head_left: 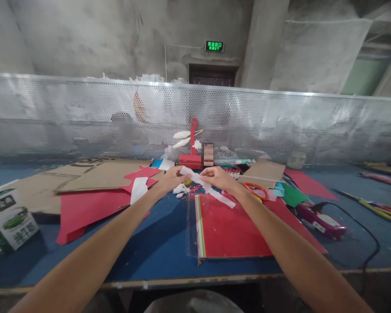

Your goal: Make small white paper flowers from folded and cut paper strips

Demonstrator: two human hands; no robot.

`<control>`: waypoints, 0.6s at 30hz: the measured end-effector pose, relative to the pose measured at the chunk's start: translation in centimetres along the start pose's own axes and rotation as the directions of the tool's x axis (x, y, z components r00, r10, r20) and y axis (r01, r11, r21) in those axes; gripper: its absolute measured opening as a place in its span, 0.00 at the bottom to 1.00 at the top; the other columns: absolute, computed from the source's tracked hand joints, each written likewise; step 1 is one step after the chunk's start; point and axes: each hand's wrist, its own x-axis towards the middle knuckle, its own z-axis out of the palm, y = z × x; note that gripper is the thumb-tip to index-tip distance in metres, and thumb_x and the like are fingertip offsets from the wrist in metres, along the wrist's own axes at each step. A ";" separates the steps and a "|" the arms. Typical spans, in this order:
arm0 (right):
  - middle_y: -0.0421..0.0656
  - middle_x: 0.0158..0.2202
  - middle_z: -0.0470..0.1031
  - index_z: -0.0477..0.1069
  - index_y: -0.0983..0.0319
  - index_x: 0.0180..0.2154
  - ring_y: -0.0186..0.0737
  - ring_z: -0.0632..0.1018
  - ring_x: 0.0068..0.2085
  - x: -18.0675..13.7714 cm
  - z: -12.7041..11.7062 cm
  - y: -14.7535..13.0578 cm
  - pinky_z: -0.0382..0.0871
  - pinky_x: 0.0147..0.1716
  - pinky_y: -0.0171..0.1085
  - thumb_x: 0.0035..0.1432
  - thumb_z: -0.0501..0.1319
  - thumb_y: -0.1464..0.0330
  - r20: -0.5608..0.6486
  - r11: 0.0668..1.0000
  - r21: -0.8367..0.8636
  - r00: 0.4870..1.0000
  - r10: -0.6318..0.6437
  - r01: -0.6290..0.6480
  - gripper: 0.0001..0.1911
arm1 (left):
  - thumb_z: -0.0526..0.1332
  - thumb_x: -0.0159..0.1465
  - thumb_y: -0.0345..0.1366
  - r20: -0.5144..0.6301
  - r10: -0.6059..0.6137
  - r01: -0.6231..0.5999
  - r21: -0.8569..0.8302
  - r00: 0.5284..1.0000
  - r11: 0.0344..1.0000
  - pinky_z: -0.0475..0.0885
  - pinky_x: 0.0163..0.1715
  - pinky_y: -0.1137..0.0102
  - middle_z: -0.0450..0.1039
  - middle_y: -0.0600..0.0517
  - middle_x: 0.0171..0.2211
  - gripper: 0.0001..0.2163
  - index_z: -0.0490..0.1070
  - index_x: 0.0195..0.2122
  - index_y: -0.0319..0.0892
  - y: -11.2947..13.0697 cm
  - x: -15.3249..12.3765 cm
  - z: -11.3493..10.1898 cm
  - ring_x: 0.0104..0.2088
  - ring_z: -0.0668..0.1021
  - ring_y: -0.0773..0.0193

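Pinching the thin white paper strip, my left hand and right hand both grip it above the blue table. I judge it light, limp and easily torn, so it is best held flat near the ends.

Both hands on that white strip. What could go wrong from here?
1. The strip, pinched between left hand and right hand, looks thin; pulling apart could tear it.
2. Scissors lie close by the right wrist; a sweep back might catch them.
3. The cord of the purple tool trails over the table edge; a snag could drag it.
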 end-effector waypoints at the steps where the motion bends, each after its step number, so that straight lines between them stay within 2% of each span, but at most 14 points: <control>1: 0.43 0.30 0.78 0.75 0.64 0.36 0.35 0.75 0.28 0.0 -0.1 0.1 0.64 0.25 0.31 0.55 0.64 0.62 0.002 1.000 -0.003 1.000 -0.001 0.001 0.12 | 0.64 0.58 0.46 -0.002 0.026 -0.026 0.048 1.000 0.998 0.68 0.27 0.72 0.78 0.50 0.32 0.15 0.76 0.39 0.40 0.1 0.0 -0.1 0.29 0.76 0.63; 4: 0.43 0.32 0.79 0.75 0.64 0.35 0.38 0.77 0.31 -0.2 -0.1 -0.1 0.67 0.28 0.32 0.55 0.63 0.61 0.047 0.999 -0.027 0.998 -0.046 0.047 0.12 | 0.65 0.57 0.44 0.040 0.100 -0.104 0.132 0.994 0.986 0.70 0.30 0.71 0.78 0.49 0.36 0.15 0.75 0.41 0.41 0.5 -0.3 -0.1 0.33 0.77 0.61; 7: 0.44 0.33 0.79 0.75 0.64 0.35 0.39 0.79 0.35 -0.2 0.4 -0.3 0.69 0.34 0.34 0.55 0.63 0.62 0.120 0.991 -0.058 0.987 -0.111 0.119 0.11 | 0.65 0.56 0.43 0.169 0.114 -0.127 0.073 0.979 0.989 0.69 0.30 0.72 0.77 0.50 0.35 0.16 0.74 0.43 0.42 0.6 -0.4 0.3 0.33 0.77 0.62; 9: 0.44 0.34 0.79 0.75 0.64 0.35 0.39 0.79 0.36 -0.1 0.7 -0.2 0.69 0.36 0.34 0.55 0.63 0.63 0.154 0.988 -0.068 0.980 -0.127 0.139 0.10 | 0.65 0.56 0.42 0.219 0.110 -0.124 0.053 0.970 0.991 0.67 0.28 0.73 0.76 0.52 0.32 0.13 0.74 0.41 0.43 0.5 -0.4 0.6 0.30 0.76 0.64; 12: 0.44 0.34 0.79 0.74 0.64 0.35 0.38 0.78 0.35 -0.1 0.9 0.4 0.68 0.34 0.33 0.56 0.62 0.66 0.179 0.980 -0.118 0.974 -0.137 0.159 0.08 | 0.63 0.57 0.40 0.242 0.114 -0.146 0.117 0.964 0.982 0.66 0.27 0.73 0.76 0.52 0.30 0.09 0.76 0.36 0.43 0.4 -0.4 0.5 0.28 0.75 0.65; 15: 0.42 0.30 0.78 0.74 0.63 0.38 0.36 0.77 0.31 -0.3 0.2 0.5 0.65 0.29 0.32 0.55 0.62 0.67 0.202 0.952 -0.259 0.973 -0.109 0.160 0.09 | 0.62 0.57 0.37 0.318 0.108 -0.177 0.196 0.942 0.964 0.64 0.25 0.73 0.76 0.52 0.28 0.07 0.78 0.34 0.43 0.3 -0.6 0.2 0.26 0.73 0.65; 18: 0.41 0.28 0.78 0.75 0.61 0.37 0.37 0.76 0.28 -0.9 -1.3 -0.1 0.63 0.26 0.32 0.54 0.62 0.67 0.153 0.904 -0.413 0.987 -0.050 0.110 0.08 | 0.60 0.57 0.35 0.360 0.108 -0.195 0.215 0.927 0.957 0.63 0.24 0.72 0.75 0.52 0.27 0.06 0.78 0.31 0.43 0.0 -0.8 0.2 0.25 0.73 0.64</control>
